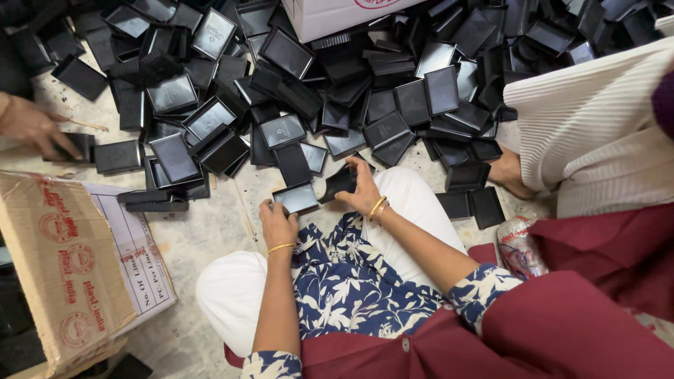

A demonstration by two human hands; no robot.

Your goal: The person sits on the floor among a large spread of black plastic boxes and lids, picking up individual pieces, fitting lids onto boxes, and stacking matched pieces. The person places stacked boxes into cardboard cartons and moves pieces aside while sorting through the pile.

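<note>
The left hand holds a flat black tray by its lower left corner, fingers closed on the edge. The right hand grips a black lid, tilted, just at 3 o'clock of the tray and touching it. Both pieces are above the person's knees, in the middle of the view. At 12 o'clock a big heap of black boxes covers the floor. At 9 o'clock another person's hand touches one box, and a cardboard carton stands at 8 o'clock.
</note>
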